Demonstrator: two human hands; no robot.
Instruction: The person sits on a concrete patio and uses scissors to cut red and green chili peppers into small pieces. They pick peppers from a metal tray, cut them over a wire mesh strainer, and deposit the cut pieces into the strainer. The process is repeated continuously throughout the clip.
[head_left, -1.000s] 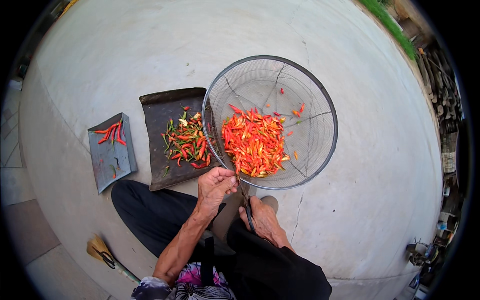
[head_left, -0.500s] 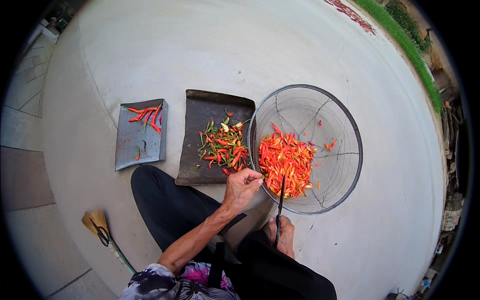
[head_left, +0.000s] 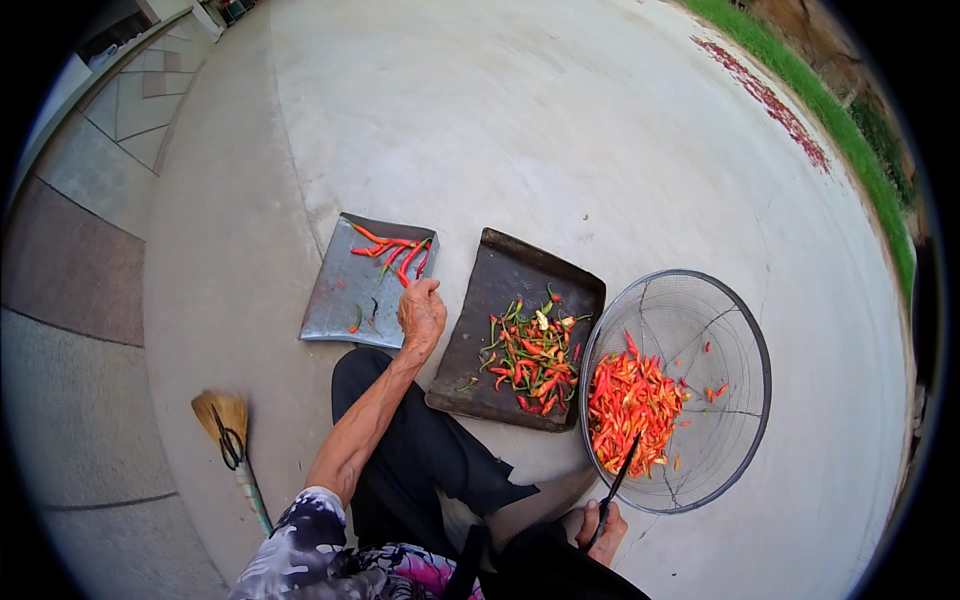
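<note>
My left hand (head_left: 422, 312) reaches over the right edge of a shallow grey metal pan (head_left: 330, 295). Its fingers are closed at the lower end of a long red chili pepper (head_left: 409, 262), beside several others. Low on the right, my right hand (head_left: 606, 532) grips dark scissors (head_left: 622, 478), seen almost edge-on. The blades point up over a heap of small red and orange chilies (head_left: 635, 405) in a round wire-mesh basket (head_left: 768, 385). Between pan and basket lies a dark metal tray (head_left: 470, 345), holding a pile of red and green stemmed chilies (head_left: 535, 350).
A straw broom (head_left: 222, 415) with a green handle lies on the concrete floor (head_left: 480, 120) at the left. My bent knee (head_left: 365, 380) is close below the pan and tray. At the far right, red chilies (head_left: 765, 100) are spread along a grass strip (head_left: 830, 105).
My left hand has gone from the basket's rim leftward to the pan with the long chilies. The scissors stay in my right hand. The view has shifted, moving everything right and down.
</note>
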